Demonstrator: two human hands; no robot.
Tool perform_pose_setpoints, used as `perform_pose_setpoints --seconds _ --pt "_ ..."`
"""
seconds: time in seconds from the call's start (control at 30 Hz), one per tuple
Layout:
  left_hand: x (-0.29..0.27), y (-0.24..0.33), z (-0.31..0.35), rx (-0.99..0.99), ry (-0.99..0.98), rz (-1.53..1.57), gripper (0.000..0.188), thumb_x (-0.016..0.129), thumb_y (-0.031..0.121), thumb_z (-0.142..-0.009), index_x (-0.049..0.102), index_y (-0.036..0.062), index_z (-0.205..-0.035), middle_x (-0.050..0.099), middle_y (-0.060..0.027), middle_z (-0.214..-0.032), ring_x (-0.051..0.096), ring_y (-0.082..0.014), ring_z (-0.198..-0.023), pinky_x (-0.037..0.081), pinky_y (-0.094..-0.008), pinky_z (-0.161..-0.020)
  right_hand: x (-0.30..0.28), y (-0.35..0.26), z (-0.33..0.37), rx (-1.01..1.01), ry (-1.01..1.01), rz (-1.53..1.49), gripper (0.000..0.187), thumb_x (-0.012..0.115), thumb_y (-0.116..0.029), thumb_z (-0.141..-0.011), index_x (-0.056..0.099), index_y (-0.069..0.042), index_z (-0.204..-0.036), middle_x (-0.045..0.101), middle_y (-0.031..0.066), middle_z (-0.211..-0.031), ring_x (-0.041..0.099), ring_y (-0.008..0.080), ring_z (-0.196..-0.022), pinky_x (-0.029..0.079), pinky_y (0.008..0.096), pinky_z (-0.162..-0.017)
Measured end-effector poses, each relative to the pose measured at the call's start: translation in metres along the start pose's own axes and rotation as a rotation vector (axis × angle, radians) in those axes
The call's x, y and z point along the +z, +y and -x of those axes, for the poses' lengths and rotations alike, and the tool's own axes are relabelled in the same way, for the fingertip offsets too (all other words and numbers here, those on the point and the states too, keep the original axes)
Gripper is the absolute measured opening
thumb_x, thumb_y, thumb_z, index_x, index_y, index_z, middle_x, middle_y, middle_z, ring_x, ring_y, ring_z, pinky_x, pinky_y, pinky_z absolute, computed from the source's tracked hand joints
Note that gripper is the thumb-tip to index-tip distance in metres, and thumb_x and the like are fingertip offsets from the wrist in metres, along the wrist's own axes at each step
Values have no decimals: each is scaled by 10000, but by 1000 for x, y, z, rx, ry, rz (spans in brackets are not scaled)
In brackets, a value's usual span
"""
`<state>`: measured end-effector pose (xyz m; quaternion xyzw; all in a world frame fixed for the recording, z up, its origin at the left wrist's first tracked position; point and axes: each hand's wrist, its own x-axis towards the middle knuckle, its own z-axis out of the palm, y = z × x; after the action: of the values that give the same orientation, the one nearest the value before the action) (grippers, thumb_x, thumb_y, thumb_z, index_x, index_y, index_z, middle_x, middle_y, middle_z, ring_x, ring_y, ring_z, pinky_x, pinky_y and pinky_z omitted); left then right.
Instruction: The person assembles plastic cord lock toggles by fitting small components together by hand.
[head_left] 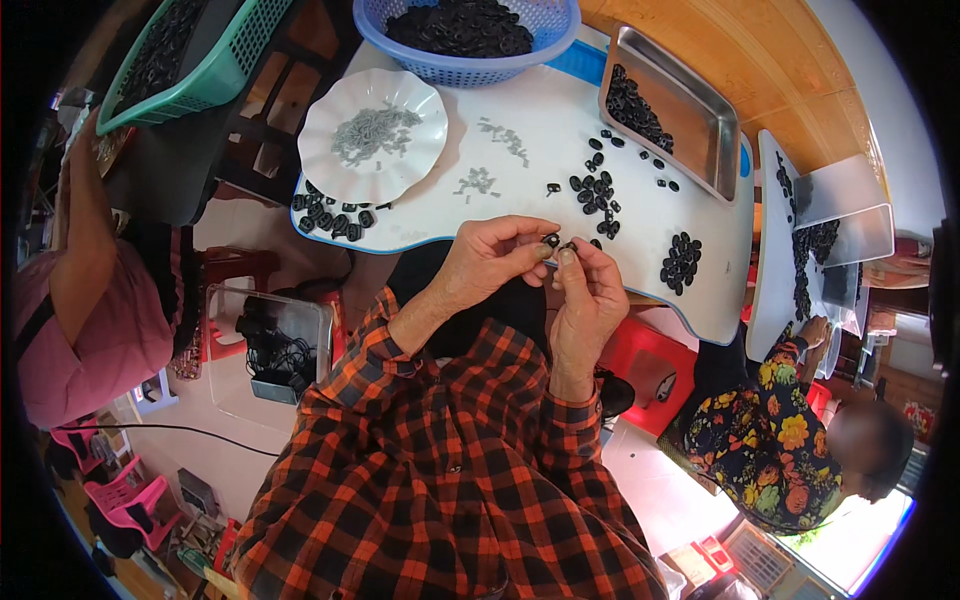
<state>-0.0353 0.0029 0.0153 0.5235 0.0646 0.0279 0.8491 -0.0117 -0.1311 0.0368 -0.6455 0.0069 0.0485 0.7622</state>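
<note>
Listing largest to smallest, with your hands as the dial's centre: white table [560, 160] spreads from 10 to 2 o'clock; blue basket [470, 45] heaped with black pieces at 12; green crate [190, 60] at 10, off the table's edge; steel tray [690, 110] with more black pieces at 1; white scalloped plate [372, 135] of small grey parts at 11; loose black rings [600, 195] scattered at 1, a further cluster [682, 262] at 3; two small grey heaps [478, 182] at 12.

Your left hand [490, 262] pinches a small black ring [551, 240] between thumb and forefinger, fingers closed tight on it; your right hand [588, 300] meets it fingertip to fingertip, pinched on a second tiny piece [570, 246], too small to identify; both pieces sit above the table's near edge, over your lap.

Risks, as judged: your hold is on fingertips alone, so a slip would likely drop either piece off the edge into your lap or to the floor; loose rings lying near the rim could be swept off by a sleeve; a co-worker's hand [812, 330] works at 3, well apart.
</note>
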Motion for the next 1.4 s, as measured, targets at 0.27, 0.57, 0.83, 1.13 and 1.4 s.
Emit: perform_pose_setpoints --seconds 0.27,0.57,0.83,1.13,1.4 --pt "-6 4 5 -11 -35 99 273 607 -12 -867 587 -34 -1139 656 -69 -890 635 -109 -742 567 -244 -653 5 -3 3 6 -14 -69 178 647 -24 -849 621 28 -1016 638 43 -832 540 59 -688 428 178 -615" --pt "-14 -6 6 14 -97 133 275 605 -6 -871 556 -61 -1137 641 -98 -975 638 -122 -827 574 -240 -677 14 -10 7 50 -44 -79 171 644 -18 -850 622 29 -1013 647 53 -839 546 60 -676 435 180 -610" --pt "-21 -7 8 3 -104 415 292 593 -21 -870 560 -59 -1158 647 -123 -969 662 -165 -797 589 -278 -677 12 -9 7 36 -50 -58 158 646 -8 -842 626 23 -996 651 47 -833 538 57 -672 429 179 -610" --pt "-25 -9 8 -16 -126 516 291 600 -3 -870 556 -58 -1153 652 -145 -949 670 -185 -786 595 -295 -668 14 -12 12 42 -63 26 141 658 -17 -834 635 17 -968 598 -3 -768 497 43 -652 395 169 -595" --pt "-26 -7 9 -7 -119 558 285 594 -11 -871 555 -62 -1148 650 -151 -960 674 -191 -791 598 -297 -668 14 -12 13 34 -78 41 142 653 -11 -834 632 22 -971 581 -5 -748 496 46 -648 394 170 -588"
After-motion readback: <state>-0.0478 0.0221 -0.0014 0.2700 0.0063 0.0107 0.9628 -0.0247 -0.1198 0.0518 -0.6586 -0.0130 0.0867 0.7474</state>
